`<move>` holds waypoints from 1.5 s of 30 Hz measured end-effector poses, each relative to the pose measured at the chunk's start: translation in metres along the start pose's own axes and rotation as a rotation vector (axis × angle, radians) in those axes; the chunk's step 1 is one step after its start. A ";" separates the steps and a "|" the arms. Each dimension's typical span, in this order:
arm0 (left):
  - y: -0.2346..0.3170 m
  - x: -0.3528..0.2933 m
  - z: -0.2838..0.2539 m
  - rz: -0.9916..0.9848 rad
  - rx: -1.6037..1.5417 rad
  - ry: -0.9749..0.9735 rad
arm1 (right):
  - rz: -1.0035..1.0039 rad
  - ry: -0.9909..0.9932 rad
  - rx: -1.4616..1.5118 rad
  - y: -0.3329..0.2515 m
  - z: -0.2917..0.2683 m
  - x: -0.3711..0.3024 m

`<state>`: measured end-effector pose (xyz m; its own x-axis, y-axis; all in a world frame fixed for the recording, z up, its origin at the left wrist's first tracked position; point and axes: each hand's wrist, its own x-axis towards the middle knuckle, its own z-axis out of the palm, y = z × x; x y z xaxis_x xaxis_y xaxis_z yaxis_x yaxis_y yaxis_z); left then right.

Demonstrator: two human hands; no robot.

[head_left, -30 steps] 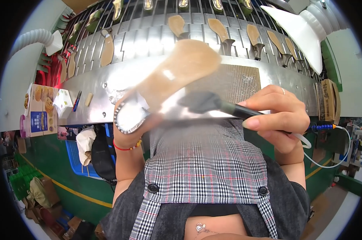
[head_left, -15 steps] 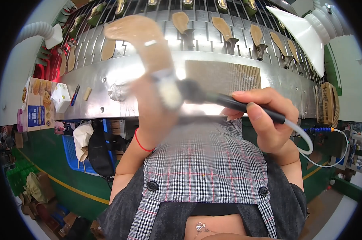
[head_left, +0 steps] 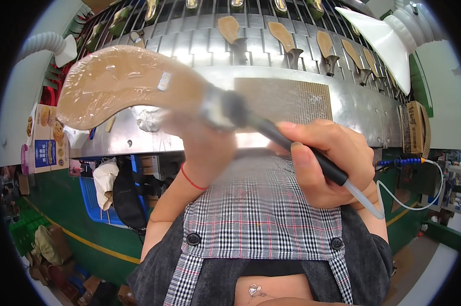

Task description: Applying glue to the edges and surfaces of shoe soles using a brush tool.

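Observation:
My left hand [head_left: 205, 148], partly blurred, grips a tan shoe sole [head_left: 123, 81] by its narrow heel end. The sole's broad front points left, covered by a shiny clear film, with a small pale label on it. In my right hand [head_left: 332, 158] is a black glue brush [head_left: 312, 150], held like a pen, with a pale tube running from its rear end. Its dark tip meets the heel end of the sole or lies just in front of it; blur hides which. The fingers of my left hand are largely hidden behind the sole.
Several heeled soles [head_left: 281, 36] lie on the slatted metal conveyor [head_left: 189, 48] ahead. Corrugated cardboard [head_left: 286, 97] rests on the metal bench edge. A white extraction hood [head_left: 381, 46] hangs right; a printed box [head_left: 46, 137] stands left. A blue basket [head_left: 95, 199] sits below the bench.
The sole has swung leftward and down, from pointing up to lying nearly level. My right hand has tilted the glue brush more steeply and moved slightly left and down.

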<state>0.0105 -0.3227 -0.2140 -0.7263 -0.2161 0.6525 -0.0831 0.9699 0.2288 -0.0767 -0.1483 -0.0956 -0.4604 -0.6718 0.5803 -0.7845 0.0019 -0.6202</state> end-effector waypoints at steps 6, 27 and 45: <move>-0.001 -0.004 0.001 0.001 -0.004 -0.049 | -0.045 0.010 -0.003 0.002 0.007 -0.003; -0.005 -0.006 -0.006 -0.202 -0.366 -0.152 | -0.106 -0.067 0.234 0.025 0.013 -0.011; -0.012 -0.001 -0.011 -0.156 -0.522 -0.180 | 0.122 -0.193 0.339 0.025 -0.025 0.009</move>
<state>0.0199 -0.3349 -0.2094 -0.8410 -0.2854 0.4596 0.1163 0.7343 0.6688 -0.1113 -0.1357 -0.0927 -0.4298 -0.8084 0.4022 -0.5327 -0.1327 -0.8358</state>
